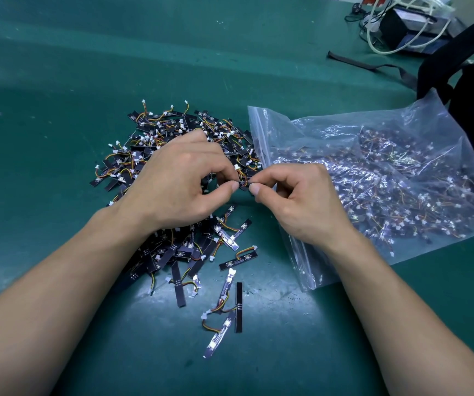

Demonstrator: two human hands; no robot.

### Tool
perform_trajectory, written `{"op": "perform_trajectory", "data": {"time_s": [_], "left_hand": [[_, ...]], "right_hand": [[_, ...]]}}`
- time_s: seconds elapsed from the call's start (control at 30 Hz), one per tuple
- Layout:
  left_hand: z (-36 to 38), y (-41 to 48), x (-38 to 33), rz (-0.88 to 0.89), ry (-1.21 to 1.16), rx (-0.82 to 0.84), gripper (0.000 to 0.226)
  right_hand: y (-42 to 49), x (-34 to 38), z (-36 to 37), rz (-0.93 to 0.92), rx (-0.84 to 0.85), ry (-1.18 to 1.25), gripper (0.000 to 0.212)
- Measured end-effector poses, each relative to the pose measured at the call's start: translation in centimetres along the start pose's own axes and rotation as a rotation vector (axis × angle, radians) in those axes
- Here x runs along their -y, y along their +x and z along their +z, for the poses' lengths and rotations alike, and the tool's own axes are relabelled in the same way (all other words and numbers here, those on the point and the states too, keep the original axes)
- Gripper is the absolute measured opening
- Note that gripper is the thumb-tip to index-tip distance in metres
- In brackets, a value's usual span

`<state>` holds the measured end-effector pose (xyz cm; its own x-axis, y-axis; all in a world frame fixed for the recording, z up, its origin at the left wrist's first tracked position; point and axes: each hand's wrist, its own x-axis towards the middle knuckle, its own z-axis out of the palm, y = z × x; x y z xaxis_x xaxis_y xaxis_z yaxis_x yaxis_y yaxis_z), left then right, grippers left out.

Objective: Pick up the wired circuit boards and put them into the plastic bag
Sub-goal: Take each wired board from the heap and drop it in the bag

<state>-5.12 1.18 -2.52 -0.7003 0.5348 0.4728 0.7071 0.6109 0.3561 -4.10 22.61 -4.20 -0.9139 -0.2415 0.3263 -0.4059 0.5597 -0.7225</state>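
A heap of small black circuit boards (170, 130) with orange-yellow wires and white plugs lies on the green table. Between the two hands, just left of the bag's zip edge, is one wired board (244, 183). My left hand (178, 181) pinches its left end with thumb and fingers. Its right end is pinched by my right hand (295, 195). A clear zip plastic bag (387, 172) lies to the right, holding many more wired boards. Its open mouth (258, 138) faces the heap. Loose boards (230, 295) lie scattered nearer to me.
The green table mat (58, 110) stretches to the left and back. A black bag with straps (464, 75) stands behind the plastic bag at the right. At the far right back sit a dark box (410, 27) and white cables (378, 38).
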Motion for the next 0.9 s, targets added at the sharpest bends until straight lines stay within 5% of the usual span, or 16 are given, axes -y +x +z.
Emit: {"op": "perform_trajectory", "data": {"time_s": [0.9], "left_hand": [[0.22,-0.17,0.46,0.017,0.018,-0.096,0.01]], "right_hand": [[0.07,0.53,-0.42,0.085,-0.011,0.104,0.007]]}}
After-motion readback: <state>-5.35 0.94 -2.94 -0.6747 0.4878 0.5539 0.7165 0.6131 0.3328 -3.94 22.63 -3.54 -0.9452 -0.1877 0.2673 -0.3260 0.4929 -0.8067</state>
